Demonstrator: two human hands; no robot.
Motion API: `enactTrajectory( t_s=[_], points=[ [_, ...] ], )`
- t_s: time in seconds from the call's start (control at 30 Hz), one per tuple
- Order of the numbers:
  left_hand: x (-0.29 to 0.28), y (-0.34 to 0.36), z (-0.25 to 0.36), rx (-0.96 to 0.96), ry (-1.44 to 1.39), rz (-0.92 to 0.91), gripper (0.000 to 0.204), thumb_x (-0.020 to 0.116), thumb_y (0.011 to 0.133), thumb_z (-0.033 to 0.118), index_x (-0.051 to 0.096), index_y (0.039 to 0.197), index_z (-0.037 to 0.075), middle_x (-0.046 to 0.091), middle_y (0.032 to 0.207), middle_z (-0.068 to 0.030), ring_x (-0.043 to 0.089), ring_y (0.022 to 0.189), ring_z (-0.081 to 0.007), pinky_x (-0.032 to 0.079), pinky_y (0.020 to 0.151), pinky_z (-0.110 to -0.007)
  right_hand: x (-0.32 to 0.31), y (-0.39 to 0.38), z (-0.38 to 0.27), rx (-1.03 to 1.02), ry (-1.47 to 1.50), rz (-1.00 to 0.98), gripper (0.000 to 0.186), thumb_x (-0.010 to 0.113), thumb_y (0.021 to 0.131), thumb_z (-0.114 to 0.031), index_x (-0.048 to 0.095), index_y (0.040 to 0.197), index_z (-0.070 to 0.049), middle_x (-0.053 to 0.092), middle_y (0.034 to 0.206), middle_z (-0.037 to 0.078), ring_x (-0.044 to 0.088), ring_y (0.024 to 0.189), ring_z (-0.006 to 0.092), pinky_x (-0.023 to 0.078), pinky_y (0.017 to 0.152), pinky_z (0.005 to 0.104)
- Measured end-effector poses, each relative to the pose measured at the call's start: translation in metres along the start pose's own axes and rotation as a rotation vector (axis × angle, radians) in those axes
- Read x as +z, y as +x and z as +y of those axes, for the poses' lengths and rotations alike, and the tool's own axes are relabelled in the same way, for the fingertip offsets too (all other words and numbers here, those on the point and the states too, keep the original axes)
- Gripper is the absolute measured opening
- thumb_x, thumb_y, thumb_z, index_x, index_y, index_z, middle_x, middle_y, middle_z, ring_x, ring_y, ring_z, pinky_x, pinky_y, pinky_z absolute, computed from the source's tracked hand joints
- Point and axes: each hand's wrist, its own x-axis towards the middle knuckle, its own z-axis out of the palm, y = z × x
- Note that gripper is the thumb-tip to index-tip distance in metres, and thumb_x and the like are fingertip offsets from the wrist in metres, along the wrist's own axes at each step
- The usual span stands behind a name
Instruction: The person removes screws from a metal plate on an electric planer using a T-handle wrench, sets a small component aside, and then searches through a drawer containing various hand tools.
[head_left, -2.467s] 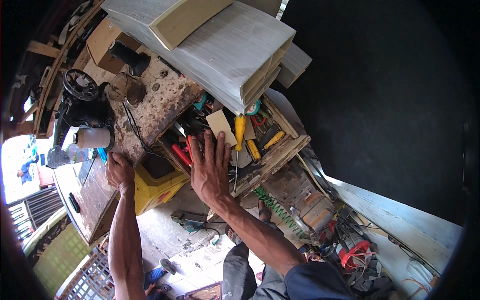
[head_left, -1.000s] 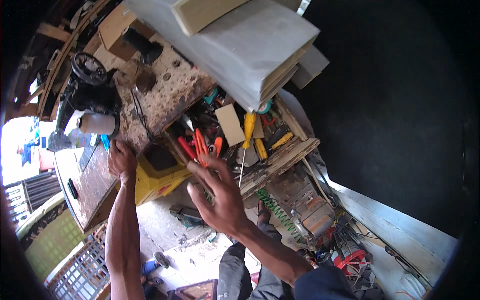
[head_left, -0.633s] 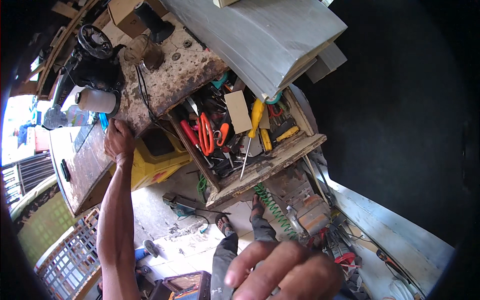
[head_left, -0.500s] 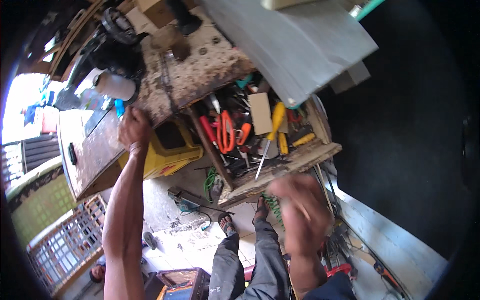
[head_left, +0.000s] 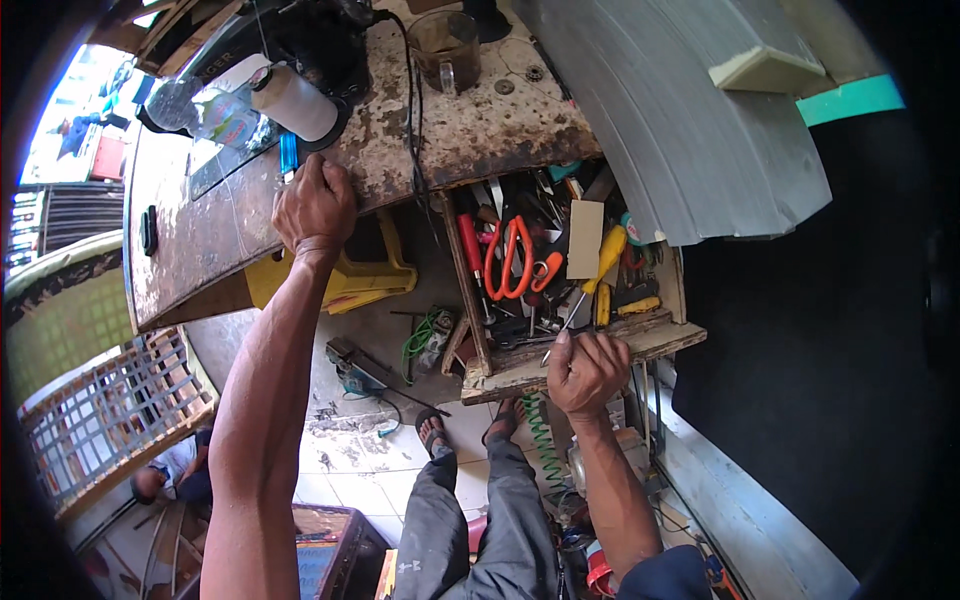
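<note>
My left hand rests knuckles-up on the front edge of a worn, rusty workbench top. My right hand grips the front edge of an open wooden drawer pulled out below the bench. The drawer holds orange-handled scissors, a yellow-handled screwdriver, a red-handled tool, a beige card and several other small tools.
A white roll and a black machine sit on the bench, with a brown cup further along. Grey boards lie over the bench's right end. A yellow stool stands under it. Cables and a green coiled hose lie by my feet.
My right hand left the inside of the drawer, swung down towards me, then came back and took hold of the drawer's front edge. My left hand stayed on the bench.
</note>
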Motion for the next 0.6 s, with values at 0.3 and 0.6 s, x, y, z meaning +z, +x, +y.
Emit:
enactTrajectory(
  t_s=[0.3, 0.6],
  points=[
    [-0.0031, 0.0002, -0.0031, -0.001, 0.006, 0.010, 0.027, 0.048, 0.094, 0.034, 0.063, 0.095, 0.011, 0.070, 0.092, -0.0117, 0.067, 0.088, -0.0345, 0.048, 0.083, -0.047, 0.0022, -0.0023, 0.0019, -0.029, -0.048, -0.046, 0.031, 0.057, 0.092, -0.016, 0.056, 0.062, -0.010, 0.055, 0.064, 0.004, 0.053, 0.061, 0.0257, 0.037, 0.063, 0.0405],
    [-0.0043, 0.0004, 0.0004, 0.016, -0.023, 0.038, 0.024, 0.049, 0.093, 0.031, 0.062, 0.092, 0.011, 0.069, 0.087, -0.0097, 0.067, 0.086, -0.0330, 0.048, 0.082, -0.047, 0.0010, 0.0002, 0.0017, -0.024, -0.039, -0.052, 0.026, 0.056, 0.089, -0.013, 0.060, 0.064, -0.005, 0.056, 0.065, 0.007, 0.053, 0.061, 0.0285, 0.037, 0.065, 0.0400]
  ],
)
